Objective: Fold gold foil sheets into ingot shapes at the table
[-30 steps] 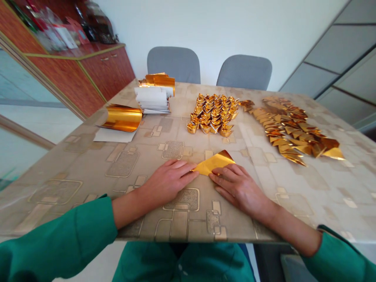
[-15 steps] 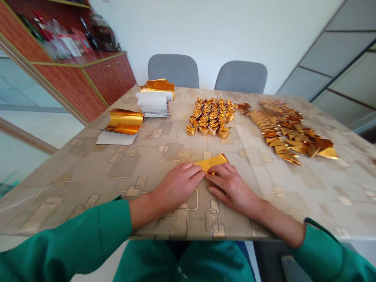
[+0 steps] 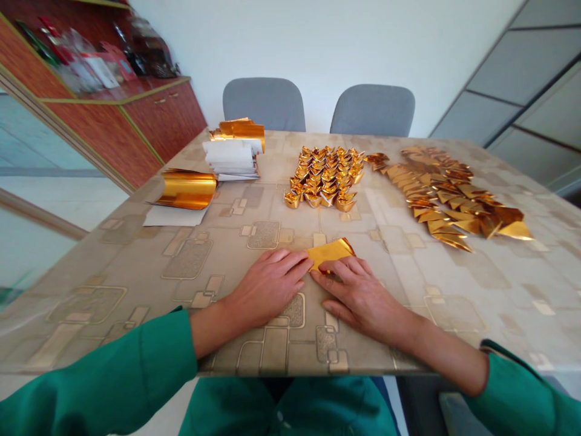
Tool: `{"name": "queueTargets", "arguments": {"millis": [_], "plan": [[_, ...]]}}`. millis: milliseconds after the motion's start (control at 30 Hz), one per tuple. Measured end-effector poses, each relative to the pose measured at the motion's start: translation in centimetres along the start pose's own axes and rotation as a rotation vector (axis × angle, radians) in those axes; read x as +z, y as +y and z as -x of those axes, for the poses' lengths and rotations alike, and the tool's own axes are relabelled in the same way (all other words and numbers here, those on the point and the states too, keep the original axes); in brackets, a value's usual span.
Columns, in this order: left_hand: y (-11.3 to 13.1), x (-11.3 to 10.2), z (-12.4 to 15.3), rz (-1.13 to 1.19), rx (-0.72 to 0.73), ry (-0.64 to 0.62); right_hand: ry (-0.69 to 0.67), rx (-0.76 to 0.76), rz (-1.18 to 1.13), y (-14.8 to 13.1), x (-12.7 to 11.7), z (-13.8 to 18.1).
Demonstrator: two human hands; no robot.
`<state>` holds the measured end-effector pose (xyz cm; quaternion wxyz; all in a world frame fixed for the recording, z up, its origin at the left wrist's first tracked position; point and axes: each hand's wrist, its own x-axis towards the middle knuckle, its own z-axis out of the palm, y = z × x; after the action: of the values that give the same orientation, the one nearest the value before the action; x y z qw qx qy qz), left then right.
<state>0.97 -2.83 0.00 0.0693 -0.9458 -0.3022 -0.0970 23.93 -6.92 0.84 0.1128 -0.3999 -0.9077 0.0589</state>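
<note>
A folded piece of gold foil paper [image 3: 330, 251] lies on the patterned table [image 3: 136, 260] near its front edge. My left hand [image 3: 267, 284] lies flat beside it, fingers stretched out, fingertips pressing its left corner. My right hand [image 3: 358, 293] rests flat too, its fingertips on the paper's lower edge. Both arms wear green sleeves.
Farther back sit a cluster of folded gold ingots [image 3: 324, 178], a spread of folded gold triangles [image 3: 447, 194], a curled gold sheet [image 3: 186, 189] on white paper, and a stack of white-backed sheets [image 3: 233, 154]. Two grey chairs [image 3: 263, 103] stand behind the table, a wooden cabinet [image 3: 136, 121] at left.
The gold paper has been folded smaller and flatter. Both hands have drawn closer together over it.
</note>
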Motion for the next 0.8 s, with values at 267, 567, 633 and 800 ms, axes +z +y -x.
{"name": "queueTargets", "arguments": {"millis": [267, 567, 633, 800], "plan": [[-0.1, -0.5, -0.5, 0.008, 0.034, -0.082, 0.021, -0.121, 0.084, 5.1, -2.1, -0.7], [-1.2, -0.3, -1.4, 0.066, -0.019, -0.021, 0.067, -0.251, 0.144, 7.4, -2.9, -0.8], [-1.5, -0.3, -2.0, 0.050, -0.015, 0.002, 0.083, -0.252, 0.185, 7.1, -2.7, -1.1], [-1.6, -0.1, -3.2, -0.008, 0.003, 0.041, 0.142, -0.219, 0.256, 6.6, -2.1, -1.8]]}}
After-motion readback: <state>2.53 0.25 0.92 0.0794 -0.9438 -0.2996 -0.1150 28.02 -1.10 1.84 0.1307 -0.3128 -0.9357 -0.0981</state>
